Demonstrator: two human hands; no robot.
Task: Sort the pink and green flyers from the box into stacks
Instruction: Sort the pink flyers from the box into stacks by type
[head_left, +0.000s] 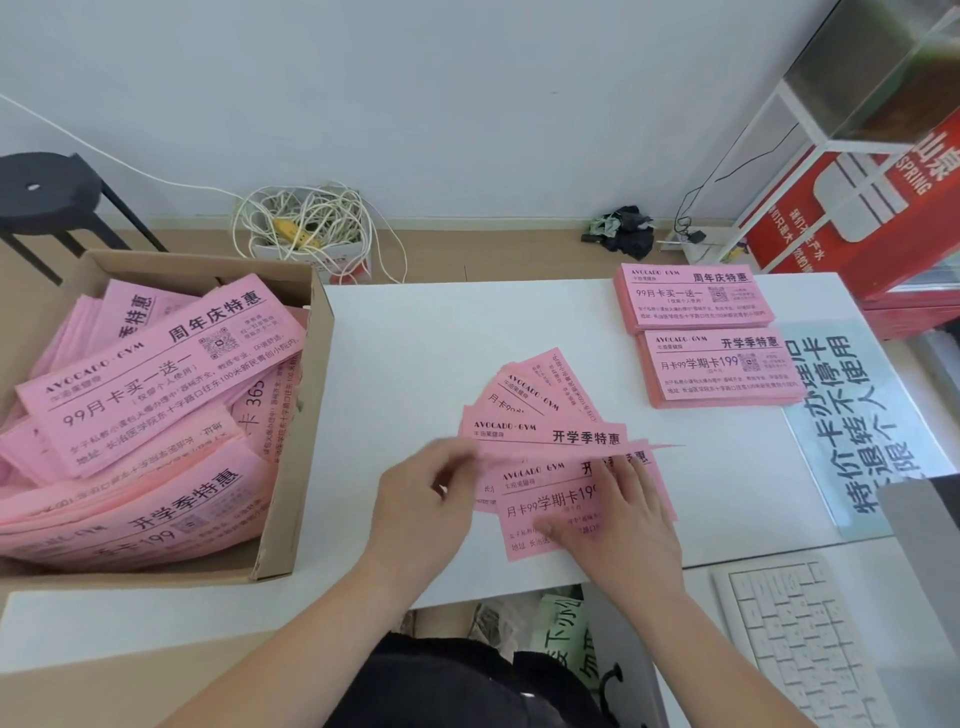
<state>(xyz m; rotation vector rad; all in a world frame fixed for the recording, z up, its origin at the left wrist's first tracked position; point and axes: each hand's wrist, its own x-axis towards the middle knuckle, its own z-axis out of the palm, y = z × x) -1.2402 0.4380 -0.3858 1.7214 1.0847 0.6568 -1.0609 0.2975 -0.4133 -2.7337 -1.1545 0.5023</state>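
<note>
Pink flyers (540, 431) lie fanned out near the middle of the white desk (415, 338), overlapping one another, with their black print facing up. One more flyer (639, 448) is lifted off the fan and seen nearly edge-on, a thin pink sliver stretching to the right. The left hand (421, 504) pinches this sheet at its left end between thumb and curled fingers; the fingers are blurred, so the exact grip is hard to read. The right hand (623, 519) lies flat on the nearest flyers of the fan, fingers straight and slightly spread, pressing the paper to the desk.

At the far right of the desk sit two squared-up pink stacks, just beside each other. The far stack (691, 299) and the near stack (722, 369) carry different headlines.

To the left, a brown cardboard box (291, 467) stands against the desk's edge, heaped with loose pink flyers (156, 374) lying at many angles.

A pale blue printed sheet (852, 415) lies along the desk's right side, just beside the near stack. A white keyboard (810, 639) rests on a lower surface at the bottom right.

Beyond the desk, on the floor by the wall, are a black stool (41, 192), a tangle of white cable (306, 223) and a red carton (872, 208).
</note>
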